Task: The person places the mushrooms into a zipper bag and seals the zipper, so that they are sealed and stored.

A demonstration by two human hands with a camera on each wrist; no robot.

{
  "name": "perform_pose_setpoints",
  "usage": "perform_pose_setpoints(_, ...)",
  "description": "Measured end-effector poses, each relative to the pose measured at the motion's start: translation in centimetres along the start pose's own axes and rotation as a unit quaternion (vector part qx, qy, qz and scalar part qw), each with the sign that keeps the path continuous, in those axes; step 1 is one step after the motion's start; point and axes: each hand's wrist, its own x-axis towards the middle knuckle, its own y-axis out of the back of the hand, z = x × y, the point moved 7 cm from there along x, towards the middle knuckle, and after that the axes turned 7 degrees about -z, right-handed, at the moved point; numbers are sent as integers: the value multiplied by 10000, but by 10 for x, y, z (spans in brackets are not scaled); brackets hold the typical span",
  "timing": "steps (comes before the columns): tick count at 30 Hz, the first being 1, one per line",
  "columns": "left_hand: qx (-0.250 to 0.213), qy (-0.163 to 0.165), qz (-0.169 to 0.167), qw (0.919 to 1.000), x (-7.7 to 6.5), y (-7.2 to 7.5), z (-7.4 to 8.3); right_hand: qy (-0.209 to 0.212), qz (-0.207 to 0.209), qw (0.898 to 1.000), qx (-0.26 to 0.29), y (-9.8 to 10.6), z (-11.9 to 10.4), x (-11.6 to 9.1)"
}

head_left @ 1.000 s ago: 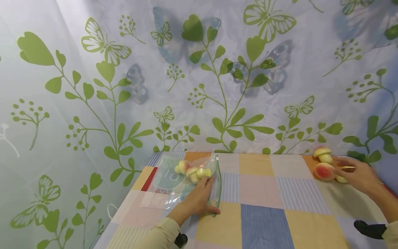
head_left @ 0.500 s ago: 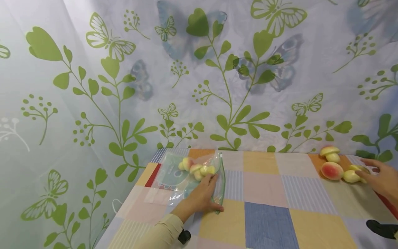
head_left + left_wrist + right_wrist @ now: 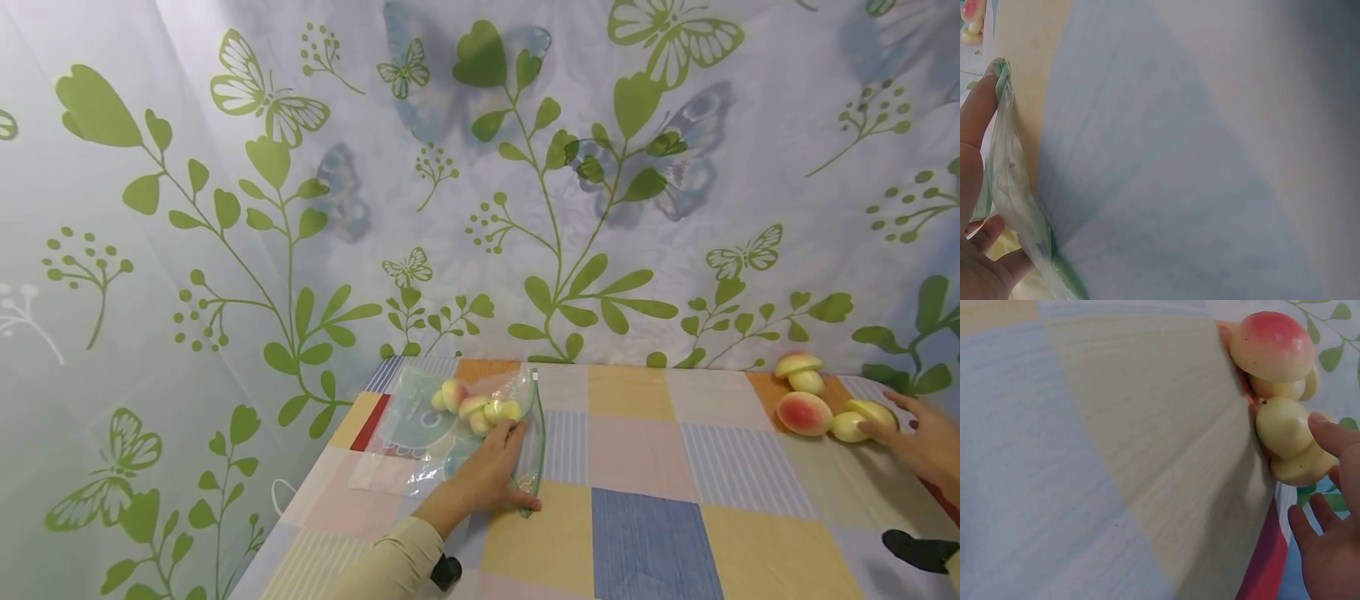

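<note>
In the head view my left hand (image 3: 491, 467) holds the mouth of a clear zip bag (image 3: 397, 479) with a green edge. Its thumb hooks the green strip (image 3: 1000, 78) in the left wrist view, with the other fingers spread lower down. Pale yellow and red model mushrooms (image 3: 453, 395) lie inside the bag. At the right, my right hand (image 3: 926, 442) is beside a pale yellow mushroom (image 3: 851, 427) lying on its side. The thumb tip overlaps that mushroom (image 3: 1282, 428) in the right wrist view. The fingers are spread; contact is unclear.
Two more mushrooms sit close by: one upright with a yellowish cap (image 3: 801, 367), one showing its red cap (image 3: 804, 414). A patchwork cloth (image 3: 648, 542) covers the table. Behind it hangs a curtain (image 3: 420, 325) with leaves and butterflies.
My right hand has drawn back to the right from the mushrooms, which stay in place. The left hand stays on the bag. The head view has shifted slightly.
</note>
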Motion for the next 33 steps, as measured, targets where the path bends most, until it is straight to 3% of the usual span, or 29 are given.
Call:
perform_pose_setpoints(5, 28, -51, 45, 10000, 0, -1, -1, 188, 8, 9995, 256, -8, 7, -2)
perform_pose_setpoints(13, -36, -75, 71, 9999, -1, 0, -1, -156, 356, 9972, 633, -14, 17, -2)
perform_pose_setpoints(25, -156, -35, -18, 9999, -1, -2, -1, -665, 717, 9912, 891, -8, 22, -10)
perform_pose_setpoints(33, -115, -26, 46, 9999, -2, 1, -1, -706, 1149, 9833, 1218, 2, 20, -12)
